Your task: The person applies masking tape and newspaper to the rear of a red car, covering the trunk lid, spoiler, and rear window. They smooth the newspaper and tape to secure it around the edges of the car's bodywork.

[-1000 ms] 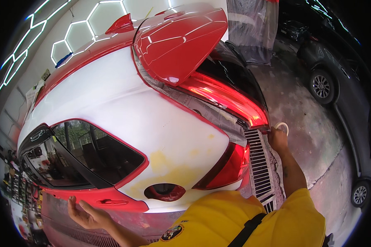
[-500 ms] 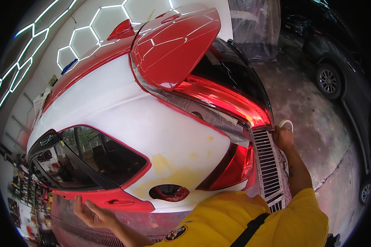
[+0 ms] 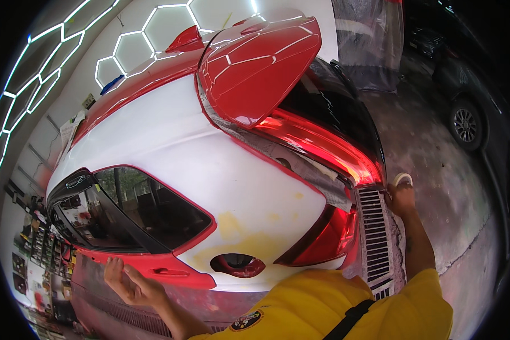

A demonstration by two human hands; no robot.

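Note:
My right hand (image 3: 401, 199) is closed on a pale ring that looks like a roll of masking tape (image 3: 405, 179), at the car's rear corner beside the lit-looking red tail light (image 3: 345, 156). My left hand (image 3: 133, 285) hovers by the red rear door handle (image 3: 169, 272), fingers loosely curled and apart, with nothing seen in it. Between them is the car's white rear side panel (image 3: 170, 136), with yellowish patches (image 3: 232, 226) above the round fuel filler opening (image 3: 238, 264). Newspaper (image 3: 309, 173) lies in the gap along the tail light.
A glossy red tailgate spoiler (image 3: 260, 68) juts out above the rear glass. A floor grate (image 3: 375, 235) runs below the rear corner. A dark vehicle (image 3: 466, 124) stands at the right. Shelves with several small items (image 3: 45, 249) are at the far left.
The whole view has shifted, so the car sits farther right in the picture. My left hand's fingers have risen slightly. My right hand stays by the rear corner with the roll.

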